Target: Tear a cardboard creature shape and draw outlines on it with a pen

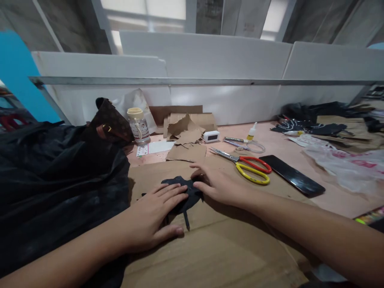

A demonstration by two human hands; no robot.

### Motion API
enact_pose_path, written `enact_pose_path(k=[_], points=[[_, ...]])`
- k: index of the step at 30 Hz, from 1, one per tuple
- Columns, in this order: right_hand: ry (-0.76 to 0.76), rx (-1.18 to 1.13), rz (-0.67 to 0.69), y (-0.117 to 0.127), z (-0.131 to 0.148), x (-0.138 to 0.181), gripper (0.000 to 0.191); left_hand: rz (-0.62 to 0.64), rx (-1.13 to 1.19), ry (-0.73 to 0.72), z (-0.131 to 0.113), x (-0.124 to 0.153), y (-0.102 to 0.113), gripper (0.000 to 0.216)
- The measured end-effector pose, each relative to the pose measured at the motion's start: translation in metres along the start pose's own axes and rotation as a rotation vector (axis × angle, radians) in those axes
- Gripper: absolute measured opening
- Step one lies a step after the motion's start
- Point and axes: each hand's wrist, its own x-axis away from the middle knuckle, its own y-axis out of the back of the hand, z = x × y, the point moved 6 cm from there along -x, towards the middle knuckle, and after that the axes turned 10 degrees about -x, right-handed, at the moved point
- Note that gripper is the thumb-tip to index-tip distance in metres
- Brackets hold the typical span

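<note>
A flat, irregular black piece (192, 197), looking like thin fabric or leather with narrow strips at its edge, lies on the brown cardboard (216, 248). My left hand (159, 212) rests palm down over it, fingers stretched across its surface and thumb out on the cardboard. At the piece's upper right edge is my right hand (216, 184). Its thumb tip touches the black material, while the bent fingers stay apart from the thumb. Part of the piece is hidden beneath my left hand. Scissors (252, 168) with red and yellow handles lie beyond my right hand.
A black phone (292, 175) lies right of the scissors. Farther back are a small glue bottle (252, 132), a white digital device (211, 136), torn cardboard (186, 128), a jar (138, 126) and a brown bag (112, 120). Black material (60, 192) covers the left; plastic (351, 164) lies right.
</note>
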Motion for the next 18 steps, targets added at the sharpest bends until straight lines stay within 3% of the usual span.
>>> enact_pose_path(k=[8, 10, 14, 16, 18], points=[[-0.136, -0.091, -0.034, -0.005, -0.006, -0.011, 0.045, -0.095, -0.108, -0.043, -0.005, 0.001, 0.001, 0.067], [-0.217, -0.283, -0.075, -0.004, -0.009, -0.011, 0.043, -0.142, -0.13, -0.045, -0.006, 0.001, 0.002, 0.066], [-0.408, -0.904, -0.204, -0.007, -0.019, -0.004, 0.049, -0.222, -0.107, -0.031, -0.005, 0.003, 0.004, 0.073], [-0.488, -1.074, -0.149, -0.013, -0.023, -0.002, 0.042, -0.225, -0.094, -0.021, -0.004, 0.004, 0.004, 0.076], [-0.53, -1.088, -0.058, -0.019, -0.025, -0.001, 0.034, -0.225, -0.093, -0.021, -0.005, 0.004, 0.003, 0.075]])
